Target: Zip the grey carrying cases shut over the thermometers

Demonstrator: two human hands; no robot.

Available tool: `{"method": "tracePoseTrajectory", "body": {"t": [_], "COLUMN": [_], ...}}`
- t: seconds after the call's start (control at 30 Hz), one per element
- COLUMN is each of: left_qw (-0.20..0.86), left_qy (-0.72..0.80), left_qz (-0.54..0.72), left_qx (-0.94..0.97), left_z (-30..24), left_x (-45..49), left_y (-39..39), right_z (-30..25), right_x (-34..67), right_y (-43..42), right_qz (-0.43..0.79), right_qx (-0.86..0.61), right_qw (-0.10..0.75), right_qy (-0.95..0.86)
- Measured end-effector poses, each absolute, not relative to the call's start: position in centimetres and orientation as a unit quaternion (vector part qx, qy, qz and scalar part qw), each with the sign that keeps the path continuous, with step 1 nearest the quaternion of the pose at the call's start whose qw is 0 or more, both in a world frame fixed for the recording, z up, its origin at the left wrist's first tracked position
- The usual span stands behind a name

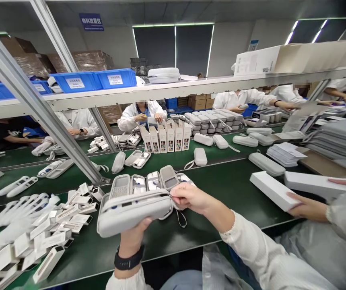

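Observation:
A light grey zip case (133,215), long with rounded ends, is held up above the green work surface (224,193). My left hand (134,235) grips it from below, thumb along its near side. At the case's right end, my right hand (191,196) pinches at the zipper, its fingertips closed; they cover the zipper pull. A dark blue and white item shows through the narrow gap in the case. Just behind it lie several open grey cases (120,186) with white devices (154,181) in some. A wrist strap loop (182,220) hangs below my right hand.
Small white boxes (52,233) lie piled at left, near a co-worker's gloved hand (13,227). A slanted metal post (67,114) rises at left under a shelf (173,89). At right, another person's hands hold white boxes (271,189). Upright boxes (169,137) stand behind.

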State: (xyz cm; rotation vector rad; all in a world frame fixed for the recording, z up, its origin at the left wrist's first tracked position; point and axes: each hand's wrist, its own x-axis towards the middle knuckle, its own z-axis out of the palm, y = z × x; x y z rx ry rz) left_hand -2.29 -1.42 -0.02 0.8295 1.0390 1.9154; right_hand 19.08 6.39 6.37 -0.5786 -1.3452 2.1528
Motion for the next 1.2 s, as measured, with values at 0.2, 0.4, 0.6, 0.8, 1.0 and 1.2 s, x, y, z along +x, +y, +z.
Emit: {"method": "tracePoseTrajectory", "body": {"t": [0.2,0.4,0.6,0.8,1.0,1.2], "left_qw": [0.427,0.418,0.44,0.414,0.426,0.34], "left_qy": [0.314,0.332,0.345,0.315,0.352,0.439], "left_qz": [0.813,0.806,0.791,0.831,0.778,0.641], "left_qx": [0.241,0.254,0.248,0.198,0.3,0.53], "left_z": [2.8,0.5,-0.6,0.3,-0.7,-1.1], "left_x": [-1.0,-2.6,-3.3,-2.8,-4.3,-5.8], "left_y": [-1.2,-1.6,-3.0,-3.3,-3.8,-3.8], "right_z": [2.1,1.9,4.1,0.8,1.1,4.7], "right_x": [14.4,14.3,15.3,11.6,13.1,14.4], "right_y": [2.2,2.0,3.5,-0.5,0.5,3.4], "right_qz": [0.863,0.868,0.844,0.888,0.859,0.731], "right_qx": [-0.158,-0.174,-0.191,-0.162,-0.199,-0.297], "right_qw": [0.289,0.303,0.262,0.289,0.315,0.28], "right_qy": [-0.383,-0.354,-0.428,-0.319,-0.351,-0.547]}}
